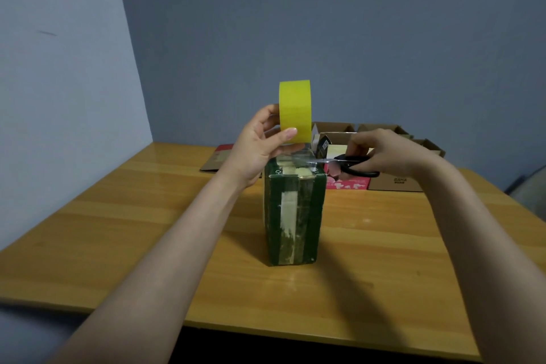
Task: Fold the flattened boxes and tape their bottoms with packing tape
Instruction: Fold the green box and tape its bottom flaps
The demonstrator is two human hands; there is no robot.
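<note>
Blue-grey walls meet behind a wooden table (pixel 118 230), where a green box (pixel 292 216) stands upright mid-table. At its 12 o'clock the left hand (pixel 260 151) grips a yellow tape roll (pixel 295 106) — thumb on the band. From 3 o'clock the right hand (pixel 390 154) grasps black scissors (pixel 351 164), blades over the box top. More cartons (pixel 396 183) lie at 1 o'clock.

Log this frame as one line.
step: cutting | left hand: holds yellow tape roll above green box | right hand: grips scissors, blades at stretched tape
</note>
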